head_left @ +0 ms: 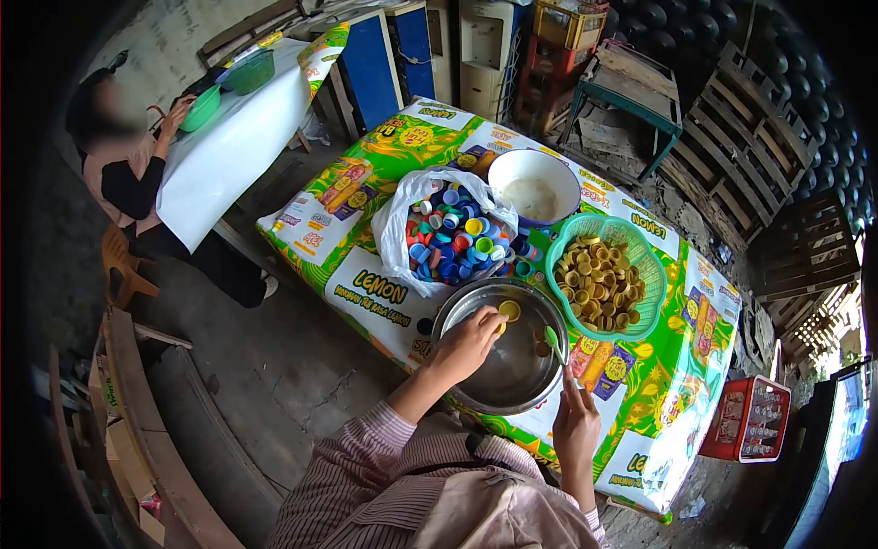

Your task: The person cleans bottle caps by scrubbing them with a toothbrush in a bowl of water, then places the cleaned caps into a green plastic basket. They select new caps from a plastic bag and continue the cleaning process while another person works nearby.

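My left hand (465,348) is over the left side of a steel basin (457,389), its fingertips pinched on a yellow bottle cap (509,311). My right hand (576,423), at the basin's right rim, grips a slim light-green brush (554,344) whose head points into the basin. A dark brownish cap (541,349) shows beside the brush. Just behind the basin, a white plastic bag (391,233) stands open, full of blue, red, green and yellow caps. To the right, a turquoise plastic basket (651,265) holds many yellow-brown caps.
A white enamel bowl (540,169) with cloudy liquid stands at the back of the table, which has a green and yellow printed cover (357,146). At far left, another person (128,178) sits by a white-covered table (233,133). A red crate (745,419) stands right.
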`<state>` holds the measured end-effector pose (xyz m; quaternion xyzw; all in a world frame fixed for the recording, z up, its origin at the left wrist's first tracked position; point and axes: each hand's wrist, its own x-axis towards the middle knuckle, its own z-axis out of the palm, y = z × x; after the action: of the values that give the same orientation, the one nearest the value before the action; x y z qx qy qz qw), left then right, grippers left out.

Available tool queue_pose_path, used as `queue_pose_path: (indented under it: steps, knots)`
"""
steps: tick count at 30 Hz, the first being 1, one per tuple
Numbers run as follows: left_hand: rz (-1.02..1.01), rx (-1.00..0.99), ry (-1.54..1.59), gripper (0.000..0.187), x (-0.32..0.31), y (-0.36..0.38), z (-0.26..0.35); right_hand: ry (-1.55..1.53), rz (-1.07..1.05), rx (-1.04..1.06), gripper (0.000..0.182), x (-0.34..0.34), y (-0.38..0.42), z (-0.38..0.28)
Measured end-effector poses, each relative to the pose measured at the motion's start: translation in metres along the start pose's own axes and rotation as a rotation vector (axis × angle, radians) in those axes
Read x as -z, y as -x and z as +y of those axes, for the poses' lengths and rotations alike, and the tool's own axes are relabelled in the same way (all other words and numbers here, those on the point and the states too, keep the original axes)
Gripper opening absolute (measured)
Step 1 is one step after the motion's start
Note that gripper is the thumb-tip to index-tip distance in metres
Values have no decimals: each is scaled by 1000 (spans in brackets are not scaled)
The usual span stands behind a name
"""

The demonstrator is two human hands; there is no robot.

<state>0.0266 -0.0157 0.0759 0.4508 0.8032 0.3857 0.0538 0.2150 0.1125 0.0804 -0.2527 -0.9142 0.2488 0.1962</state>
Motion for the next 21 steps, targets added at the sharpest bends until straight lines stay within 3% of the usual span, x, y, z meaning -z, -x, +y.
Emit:
queue_pose_path:
  steps: [3, 9, 11, 13, 15, 17, 18, 19, 21]
  knots:
    - [153, -104, 86, 30, 17, -4, 22, -54, 48, 57, 46, 22, -3, -10]
    - [212, -108, 183, 31, -1, 8, 26, -71, -34, 13, 44, 23, 7, -16]
    - [133, -55, 155, 31, -20, 12, 7, -160, 27, 33, 43, 3, 9, -3]
    - [-105, 142, 7, 32, -34, 15, -13, 63, -245, 2, 44, -16, 5, 14]
    - [-8, -51, -11, 35, -26, 11, -12, -66, -123, 54, 44, -12, 11, 15]
    - [270, -174, 138, 45, -23, 13, -1, -136, 16, 84, 46, -2, 15, 10]
    - [139, -200, -176, 50, -13, 10, 3, -56, -84, 32, 47, -5, 14, 13]
    - [-41, -11, -342, 52, -14, 8, 0, 19, -182, -8, 48, -9, 14, 17]
    - [123, -103, -242, 50, -10, -1, -5, -26, -135, 33, 49, -7, 13, 17]
